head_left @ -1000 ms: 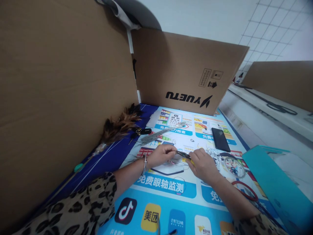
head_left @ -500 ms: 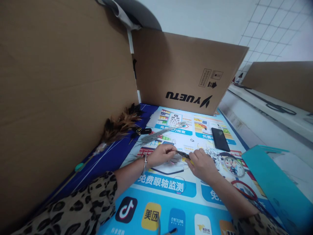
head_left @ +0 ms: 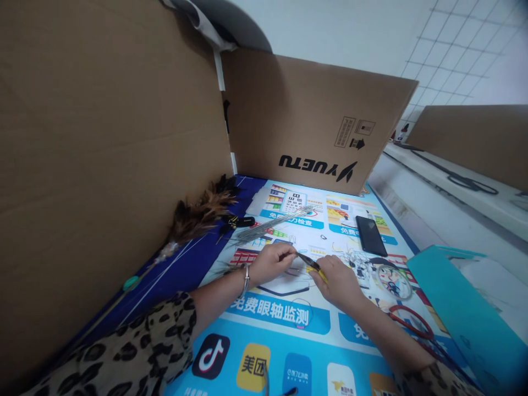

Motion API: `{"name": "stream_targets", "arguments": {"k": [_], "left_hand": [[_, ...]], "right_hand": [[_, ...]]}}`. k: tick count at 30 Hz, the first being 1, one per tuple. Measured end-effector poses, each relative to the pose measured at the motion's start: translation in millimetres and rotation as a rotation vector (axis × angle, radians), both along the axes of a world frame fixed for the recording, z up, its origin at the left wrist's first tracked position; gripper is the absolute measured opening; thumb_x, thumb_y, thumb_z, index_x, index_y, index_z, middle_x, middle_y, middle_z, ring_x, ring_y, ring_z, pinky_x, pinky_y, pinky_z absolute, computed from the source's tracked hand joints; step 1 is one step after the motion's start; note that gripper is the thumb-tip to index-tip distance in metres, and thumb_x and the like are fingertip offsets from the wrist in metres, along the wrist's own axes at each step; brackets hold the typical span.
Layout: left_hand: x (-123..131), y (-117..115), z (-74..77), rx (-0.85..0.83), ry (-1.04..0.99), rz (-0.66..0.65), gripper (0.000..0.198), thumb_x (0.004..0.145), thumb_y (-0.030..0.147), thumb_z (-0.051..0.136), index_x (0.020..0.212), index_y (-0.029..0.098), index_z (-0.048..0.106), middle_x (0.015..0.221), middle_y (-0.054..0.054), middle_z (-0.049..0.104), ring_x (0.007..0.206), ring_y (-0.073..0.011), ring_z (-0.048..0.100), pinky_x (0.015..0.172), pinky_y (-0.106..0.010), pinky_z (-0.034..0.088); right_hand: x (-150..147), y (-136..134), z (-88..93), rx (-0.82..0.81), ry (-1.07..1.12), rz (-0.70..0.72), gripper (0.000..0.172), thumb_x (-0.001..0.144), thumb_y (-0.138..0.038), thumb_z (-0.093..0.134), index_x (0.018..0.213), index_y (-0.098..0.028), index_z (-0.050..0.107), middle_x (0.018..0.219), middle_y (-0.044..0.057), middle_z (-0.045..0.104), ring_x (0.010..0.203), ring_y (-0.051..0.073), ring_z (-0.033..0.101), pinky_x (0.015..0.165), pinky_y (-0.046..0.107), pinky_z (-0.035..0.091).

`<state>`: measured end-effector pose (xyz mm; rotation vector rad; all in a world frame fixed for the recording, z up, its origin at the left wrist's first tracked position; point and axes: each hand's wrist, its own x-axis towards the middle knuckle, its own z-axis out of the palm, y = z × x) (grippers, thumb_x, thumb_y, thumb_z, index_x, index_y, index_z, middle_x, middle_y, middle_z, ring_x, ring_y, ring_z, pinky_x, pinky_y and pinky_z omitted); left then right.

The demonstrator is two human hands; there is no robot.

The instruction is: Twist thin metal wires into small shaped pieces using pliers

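My right hand (head_left: 339, 279) is closed around the yellow handles of a pair of pliers (head_left: 310, 262). Their dark jaws point left, reaching the fingertips of my left hand (head_left: 274, 262). Those fingers are pinched together; a thin wire seems to be between them, too fine to make out clearly. A bundle of thin silvery wires (head_left: 272, 224) lies just beyond my left hand. Right of my right hand is a tangle of fine wire pieces (head_left: 358, 265), beside a coil of clear or silvery wire (head_left: 395, 279).
A black phone (head_left: 370, 235) lies at the back right. Nearer are a red ring-shaped coil (head_left: 412, 322) and a teal box (head_left: 457, 308). On the left lie a feather duster (head_left: 202, 212) and a black-handled tool (head_left: 243, 221). Cardboard panels (head_left: 313, 121) wall the left and back.
The pliers have turned in my right hand, their handle end dropping toward me and showing more yellow. My right hand has shifted slightly left and nearer. My left hand is almost unmoved.
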<state>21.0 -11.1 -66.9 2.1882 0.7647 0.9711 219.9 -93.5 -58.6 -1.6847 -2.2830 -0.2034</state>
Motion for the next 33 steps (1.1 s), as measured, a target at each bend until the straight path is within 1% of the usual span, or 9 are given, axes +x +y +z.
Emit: {"name": "stream_targets", "arguments": {"k": [5, 8, 10, 15, 18, 23, 28, 33], "left_hand": [[0.4, -1.9, -2.6, 0.096, 0.002, 0.088, 0.016, 0.08, 0.021, 0.046, 0.078, 0.016, 0.062, 0.075, -0.003, 0.062, 0.071, -0.0122, 0.054, 0.065, -0.023, 0.039], [-0.1, -2.2, -3.2, 0.114, 0.008, 0.091, 0.016, 0.08, 0.022, 0.046, 0.079, 0.017, 0.062, 0.077, -0.003, 0.063, 0.072, -0.0125, 0.054, 0.066, -0.023, 0.039], [-0.5, -1.7, -3.0, 0.111, 0.007, 0.083, 0.016, 0.08, 0.021, 0.046, 0.079, 0.017, 0.062, 0.076, -0.003, 0.063, 0.071, -0.0123, 0.054, 0.066, -0.023, 0.039], [-1.4, -0.4, 0.1, 0.079, -0.008, 0.043, 0.017, 0.081, 0.021, 0.045, 0.076, 0.016, 0.061, 0.073, -0.002, 0.061, 0.069, -0.0115, 0.053, 0.065, -0.022, 0.039], [-1.8, -0.9, 2.2, 0.067, -0.005, 0.025, 0.018, 0.081, 0.021, 0.044, 0.074, 0.016, 0.06, 0.068, -0.001, 0.058, 0.066, -0.0108, 0.052, 0.063, -0.021, 0.038], [-1.5, -1.9, 2.7, 0.059, -0.012, 0.033, 0.019, 0.082, 0.022, 0.043, 0.075, 0.016, 0.06, 0.068, -0.002, 0.057, 0.066, -0.011, 0.05, 0.062, -0.021, 0.037], [-1.4, -1.3, 1.7, 0.065, -0.027, 0.022, 0.018, 0.082, 0.021, 0.044, 0.078, 0.016, 0.061, 0.069, -0.002, 0.058, 0.067, -0.0111, 0.051, 0.063, -0.022, 0.038], [-1.0, -0.5, 1.6, 0.081, -0.033, -0.003, 0.016, 0.081, 0.019, 0.045, 0.08, 0.016, 0.061, 0.072, -0.001, 0.059, 0.069, -0.0107, 0.052, 0.065, -0.022, 0.038]], "right_hand": [[-0.3, 0.2, -2.5, -0.103, 0.136, -0.019, 0.025, 0.087, -0.041, 0.038, 0.092, -0.02, 0.051, 0.083, 0.005, 0.056, 0.081, 0.017, 0.05, 0.066, 0.026, 0.036], [-0.3, 0.6, -2.5, -0.159, 0.193, -0.02, 0.025, 0.087, -0.042, 0.037, 0.089, -0.02, 0.05, 0.081, 0.003, 0.056, 0.076, 0.016, 0.05, 0.063, 0.025, 0.036], [0.4, 1.2, -3.3, -0.169, 0.214, -0.013, 0.025, 0.087, -0.042, 0.037, 0.088, -0.02, 0.05, 0.081, 0.003, 0.056, 0.076, 0.016, 0.05, 0.062, 0.025, 0.036], [3.3, 2.6, -7.5, -0.11, 0.205, 0.019, 0.025, 0.086, -0.041, 0.039, 0.092, -0.02, 0.051, 0.084, 0.004, 0.057, 0.081, 0.017, 0.05, 0.067, 0.027, 0.037], [4.2, 2.4, -7.9, -0.054, 0.156, 0.03, 0.025, 0.086, -0.04, 0.04, 0.094, -0.019, 0.052, 0.085, 0.006, 0.057, 0.083, 0.019, 0.049, 0.069, 0.028, 0.037], [5.0, 1.7, -4.7, 0.056, 0.061, 0.03, 0.027, 0.086, -0.039, 0.04, 0.093, -0.017, 0.054, 0.084, 0.008, 0.056, 0.086, 0.021, 0.047, 0.073, 0.031, 0.037], [5.5, 2.3, -4.9, 0.056, 0.057, 0.026, 0.028, 0.086, -0.039, 0.04, 0.096, -0.017, 0.054, 0.085, 0.009, 0.055, 0.087, 0.021, 0.047, 0.074, 0.032, 0.037], [6.2, 2.6, -5.8, 0.05, 0.107, 0.025, 0.028, 0.086, -0.039, 0.041, 0.099, -0.016, 0.053, 0.087, 0.009, 0.056, 0.087, 0.021, 0.048, 0.075, 0.033, 0.038]]}}
